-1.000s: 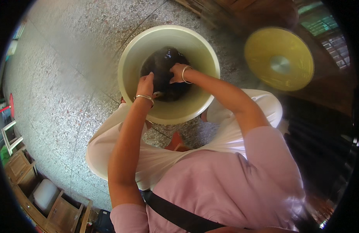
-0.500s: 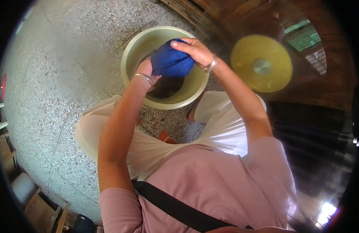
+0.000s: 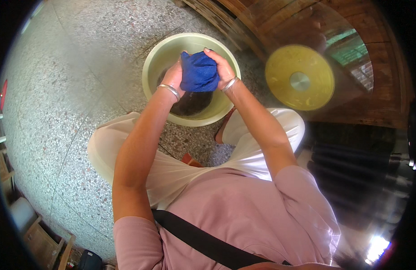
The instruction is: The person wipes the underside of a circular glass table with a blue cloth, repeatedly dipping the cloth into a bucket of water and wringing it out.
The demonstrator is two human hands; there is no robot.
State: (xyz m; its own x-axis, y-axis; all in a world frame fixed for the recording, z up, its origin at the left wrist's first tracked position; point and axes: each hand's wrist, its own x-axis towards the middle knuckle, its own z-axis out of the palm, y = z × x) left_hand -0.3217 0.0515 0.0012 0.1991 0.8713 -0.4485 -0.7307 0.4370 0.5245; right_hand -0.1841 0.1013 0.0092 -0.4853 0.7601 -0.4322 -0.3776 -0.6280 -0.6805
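Note:
A bunched blue cloth (image 3: 200,74) is held between my two hands above a pale green basin (image 3: 154,57). My left hand (image 3: 175,75) grips the cloth's left side, its fingers partly hidden behind the fabric. On the other side my right hand (image 3: 223,69) is closed on the cloth, the thumb lying at its upper right edge. Dark water, or something dark lying in it, (image 3: 192,105) shows in the basin below the cloth. Each wrist carries a silver bangle.
The basin stands on a speckled stone floor (image 3: 86,148) between my knees. To the right is a glass-topped wooden table with a round yellow disc (image 3: 280,76) and silver centre. Wooden stools (image 3: 41,243) and a dark object (image 3: 90,260) sit at the lower left.
My right hand has shifted slightly down from the cloth's top to its right side. The cloth is more compact, with the hands closer to level.

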